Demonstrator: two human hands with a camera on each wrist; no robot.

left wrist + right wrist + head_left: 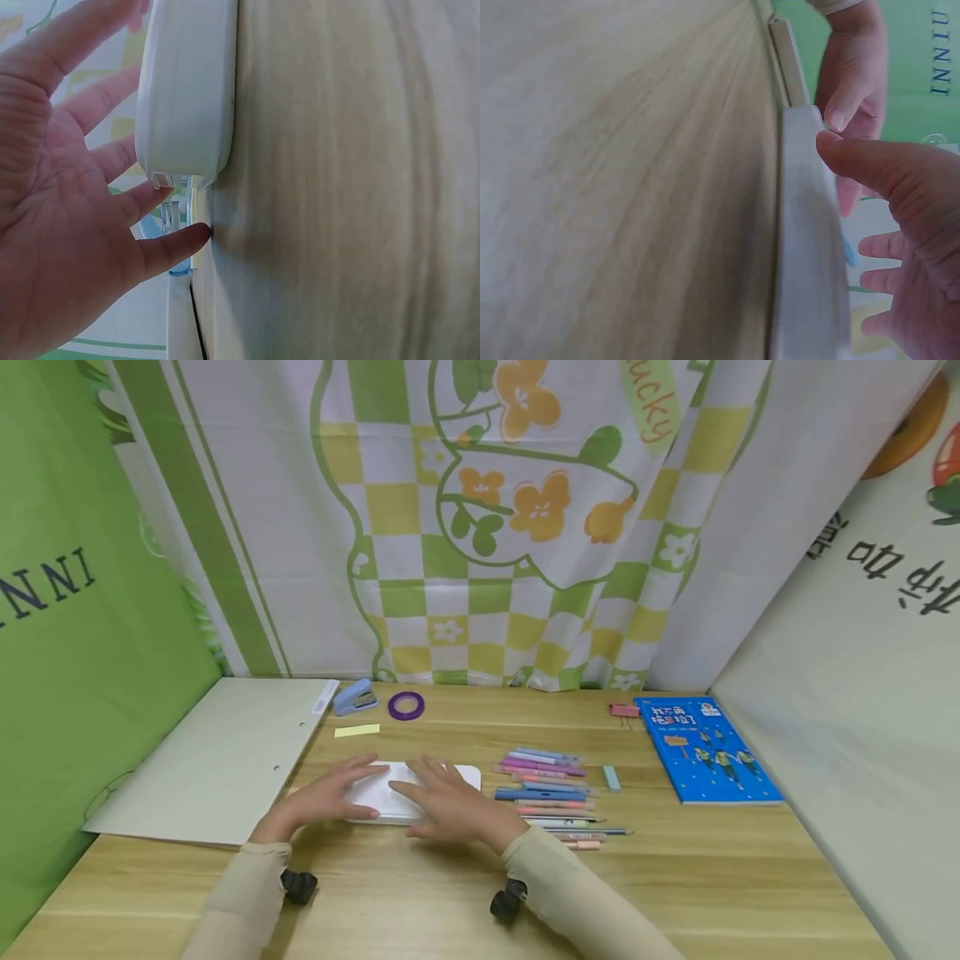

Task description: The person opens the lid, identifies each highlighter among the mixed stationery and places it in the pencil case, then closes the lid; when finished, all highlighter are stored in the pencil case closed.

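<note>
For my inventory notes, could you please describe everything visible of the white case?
The white case looks like smooth plastic, elongated with rounded corners; a clear piece shows at one end. It lies flat on the wooden table, left of the pens. The left hand and right hand flank and partly cover it; exact contact cannot be told.

1. Head: high, near side of surface [405, 893], facing forward/down, wide.
2. Left wrist: low, close, rolled, facing surface's far edge.
3. Right wrist: same, opposite roll, facing left edge.
4. All three share white case [187, 90].
</note>
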